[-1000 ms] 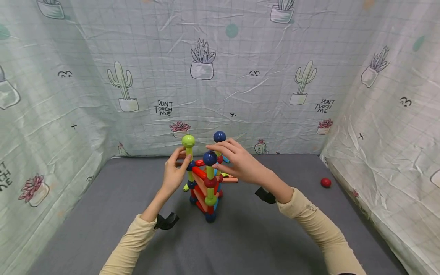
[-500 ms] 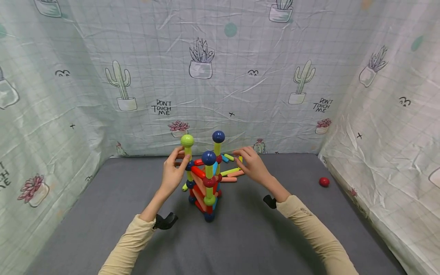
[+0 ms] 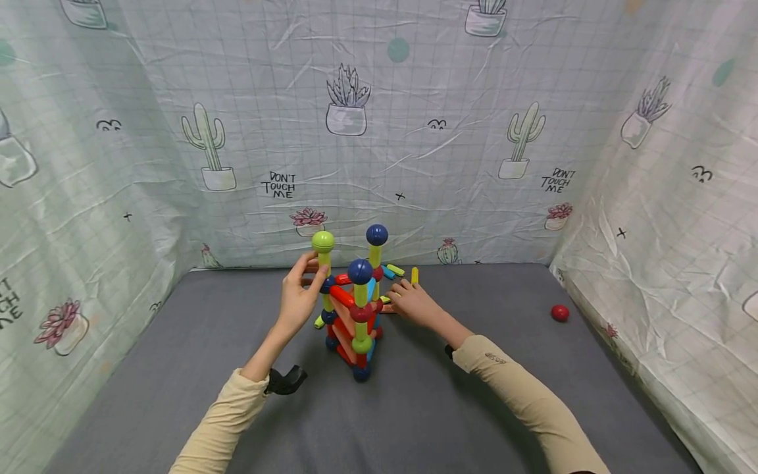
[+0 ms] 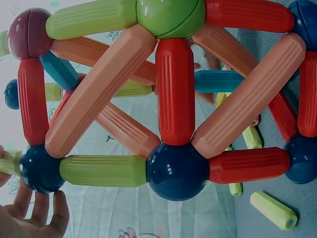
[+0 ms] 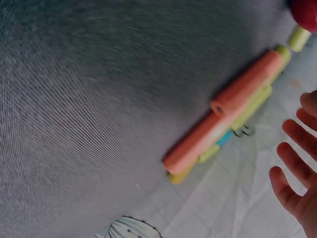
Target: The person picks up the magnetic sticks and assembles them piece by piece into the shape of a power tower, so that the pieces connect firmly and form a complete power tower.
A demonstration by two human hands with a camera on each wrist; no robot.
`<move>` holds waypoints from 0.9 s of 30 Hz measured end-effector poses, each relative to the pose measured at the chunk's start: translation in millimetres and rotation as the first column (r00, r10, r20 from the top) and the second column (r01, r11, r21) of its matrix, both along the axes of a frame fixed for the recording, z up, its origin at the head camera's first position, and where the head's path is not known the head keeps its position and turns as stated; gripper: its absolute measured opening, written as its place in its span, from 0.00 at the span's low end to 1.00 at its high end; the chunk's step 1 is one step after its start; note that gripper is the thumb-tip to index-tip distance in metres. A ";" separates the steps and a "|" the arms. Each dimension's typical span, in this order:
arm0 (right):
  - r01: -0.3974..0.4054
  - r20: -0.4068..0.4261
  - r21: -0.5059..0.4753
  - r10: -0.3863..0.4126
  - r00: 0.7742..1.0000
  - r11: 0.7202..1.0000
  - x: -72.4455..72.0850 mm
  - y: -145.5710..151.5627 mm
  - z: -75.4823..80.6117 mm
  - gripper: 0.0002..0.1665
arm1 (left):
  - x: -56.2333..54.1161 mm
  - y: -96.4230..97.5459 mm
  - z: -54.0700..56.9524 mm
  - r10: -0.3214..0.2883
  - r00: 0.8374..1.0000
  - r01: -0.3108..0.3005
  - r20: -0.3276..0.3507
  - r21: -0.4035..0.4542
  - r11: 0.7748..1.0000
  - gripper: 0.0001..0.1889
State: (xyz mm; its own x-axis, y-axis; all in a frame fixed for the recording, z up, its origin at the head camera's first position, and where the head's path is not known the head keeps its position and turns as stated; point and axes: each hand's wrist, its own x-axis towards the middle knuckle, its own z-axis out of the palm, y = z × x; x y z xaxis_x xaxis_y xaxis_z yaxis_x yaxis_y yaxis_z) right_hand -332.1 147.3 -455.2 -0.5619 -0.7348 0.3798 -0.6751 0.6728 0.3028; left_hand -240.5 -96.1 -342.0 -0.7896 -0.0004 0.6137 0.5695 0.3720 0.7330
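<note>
A magnetic rod-and-ball tower (image 3: 361, 313) stands upright on the grey table, built in red, salmon, green and blue. Three upright rods rise at its top, one capped by a green ball (image 3: 322, 241), two by blue balls (image 3: 360, 271). My left hand (image 3: 298, 295) pinches the green rod (image 3: 324, 260) beneath the green ball; in the left wrist view its fingers curl near a blue ball (image 4: 42, 168). Right of the tower, my right hand (image 3: 416, 304) is above loose rods, partly covering them. The right wrist view has its fingers spread and apart from the salmon rods (image 5: 247, 82).
Behind the tower lie a yellow rod (image 3: 415, 275), a green rod (image 3: 395, 270) and a blue rod (image 3: 387, 272). Another green rod (image 3: 319, 322) lies at its left. A red ball (image 3: 559, 313) sits far right. A printed cloth (image 3: 474, 197) hangs around the table.
My right hand has left the blue ball at the tower's front, gone right, then come down toward the loose rods. The left hand keeps its hold on the green rod.
</note>
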 end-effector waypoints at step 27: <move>0.040 0.109 0.062 -0.047 0.993 0.997 -7.9 1.5 -17.0 0.04 | 1.9 1.1 1.9 0.012 1.000 -0.012 -0.019 0.004 1.000 0.15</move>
